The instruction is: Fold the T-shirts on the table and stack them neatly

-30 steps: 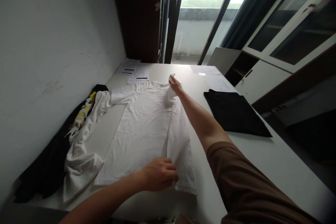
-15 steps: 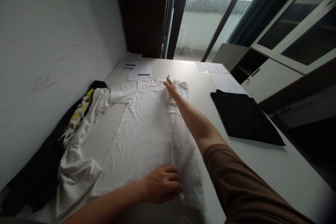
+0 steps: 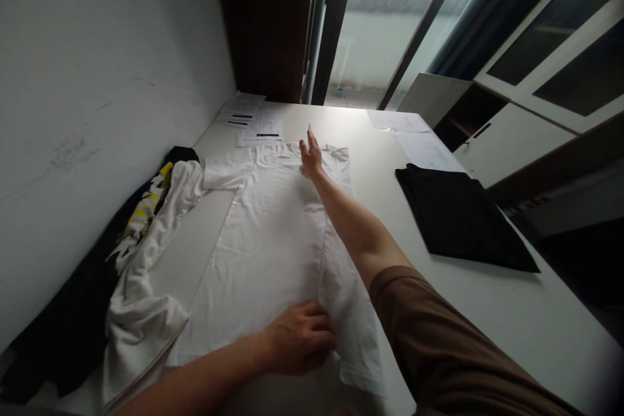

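A white T-shirt (image 3: 273, 234) lies spread on the white table, its collar end away from me and one side folded inward along the right. Near its bottom hem, my left hand (image 3: 303, 338) rests with curled fingers closed on the cloth; the fingertips are partly hidden. My right hand (image 3: 311, 155) is stretched out to the collar end, fingers extended and apart from a grip, its lower edge against the shirt by the shoulder.
Left of the shirt, a crumpled white garment (image 3: 141, 312) and dark clothing (image 3: 63, 318) with a yellow-patterned piece (image 3: 146, 208) lie along the wall. A folded black garment (image 3: 463, 218) is on the right. Papers (image 3: 260, 127) lie at the far edge, with more sheets (image 3: 419, 143) at far right.
My right hand has shifted slightly left across the shirt's collar end, its fingers now more upright. My left hand stays at the hem. The view has tilted a little.
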Tool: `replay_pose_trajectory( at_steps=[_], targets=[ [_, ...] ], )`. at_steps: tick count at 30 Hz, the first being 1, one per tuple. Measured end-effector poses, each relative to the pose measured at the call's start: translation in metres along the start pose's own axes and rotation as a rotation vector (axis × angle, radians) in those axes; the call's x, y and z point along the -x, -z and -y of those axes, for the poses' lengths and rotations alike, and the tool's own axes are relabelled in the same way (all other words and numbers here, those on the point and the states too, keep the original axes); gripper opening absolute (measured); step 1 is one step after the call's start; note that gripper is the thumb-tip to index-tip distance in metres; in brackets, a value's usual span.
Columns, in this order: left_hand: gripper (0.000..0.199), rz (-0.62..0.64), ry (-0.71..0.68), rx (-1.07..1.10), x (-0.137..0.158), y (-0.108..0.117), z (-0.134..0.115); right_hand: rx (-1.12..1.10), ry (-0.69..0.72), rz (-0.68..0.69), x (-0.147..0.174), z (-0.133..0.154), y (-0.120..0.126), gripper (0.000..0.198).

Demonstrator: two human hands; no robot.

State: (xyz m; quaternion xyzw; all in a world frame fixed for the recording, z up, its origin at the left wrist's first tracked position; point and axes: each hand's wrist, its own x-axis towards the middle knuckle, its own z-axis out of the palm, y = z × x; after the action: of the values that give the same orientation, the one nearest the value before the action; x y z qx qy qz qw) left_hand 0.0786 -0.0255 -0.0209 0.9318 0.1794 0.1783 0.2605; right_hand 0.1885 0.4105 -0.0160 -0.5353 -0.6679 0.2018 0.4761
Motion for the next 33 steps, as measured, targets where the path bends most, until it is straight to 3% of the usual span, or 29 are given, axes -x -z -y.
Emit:
replay_pose_trajectory(
  at_steps=[8,14,17,20,27,33],
  targets=[
    [0.021,0.123,-0.025,-0.068,0.0,0.004,-0.004,0.044,-0.034,0.347,0.023,-0.012,-0.008,0.061],
    [0.016,0.08,-0.06,-0.029,0.0,0.004,-0.004,0.332,-0.068,0.279,0.031,-0.036,0.029,0.041],
    [0.015,0.042,-0.082,0.021,-0.002,0.003,-0.004,0.52,-0.098,0.287,0.036,-0.047,0.055,0.037],
    [0.015,-0.001,-0.089,0.084,-0.004,0.004,-0.004,0.587,-0.1,0.301,0.049,-0.044,0.065,0.036],
    [0.017,-0.011,-0.068,0.119,-0.006,0.003,-0.003,0.736,0.035,0.344,0.086,0.009,0.027,0.054],
    [0.018,0.001,-0.047,0.104,-0.005,0.002,-0.002,0.754,-0.027,0.333,0.08,0.019,0.014,0.028]
  ],
)
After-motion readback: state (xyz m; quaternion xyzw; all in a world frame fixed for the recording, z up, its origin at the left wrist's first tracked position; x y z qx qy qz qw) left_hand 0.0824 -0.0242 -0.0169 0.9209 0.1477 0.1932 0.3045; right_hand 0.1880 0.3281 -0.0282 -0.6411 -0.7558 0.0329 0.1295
